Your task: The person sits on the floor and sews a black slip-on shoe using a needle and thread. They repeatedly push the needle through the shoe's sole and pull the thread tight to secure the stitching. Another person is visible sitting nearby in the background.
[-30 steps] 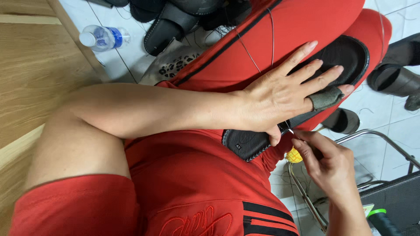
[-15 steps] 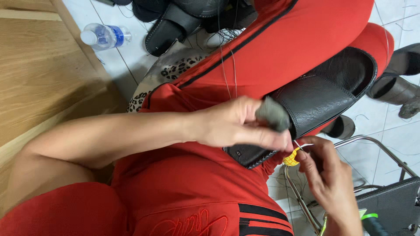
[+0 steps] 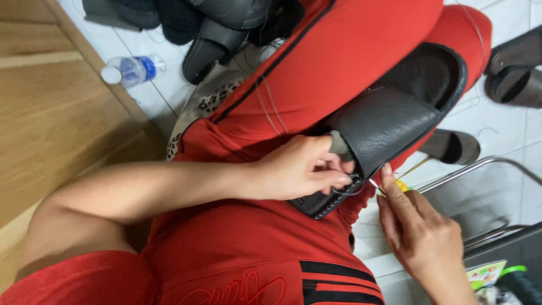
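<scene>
Lying across the lap, on red trousers (image 3: 254,254) with black stripes, a black leather sandal (image 3: 389,118) is being held, its toe end pointing away toward the knee and its near edge resting by the thigh. The left hand (image 3: 299,166) is being kept closed on the sandal's near edge, the fingers curled around the sole where white stitching is being shown along the rim; a grey finger guard (image 3: 340,146) is being worn on one finger. Just right of the sandal, the right hand (image 3: 420,234) is being held with its fingers pinched together on a thin needle (image 3: 375,186), whose tip is being pressed at the sole's edge beside the left fingertips. A small yellow object (image 3: 401,185) is being partly hidden behind the right thumb; what it is cannot be told. A pale thread (image 3: 265,101) is being draped over the red thigh farther up. To the right, a metal rack (image 3: 480,169) is being seen on the tiled floor (image 3: 497,130). To the left, a wooden panel (image 3: 51,118) is being seen. Farther off, a clear plastic bottle (image 3: 132,69) is lying on the tiles, and more dark sandals (image 3: 214,39) are being piled at the top, with another pair (image 3: 516,73) at the far right.
</scene>
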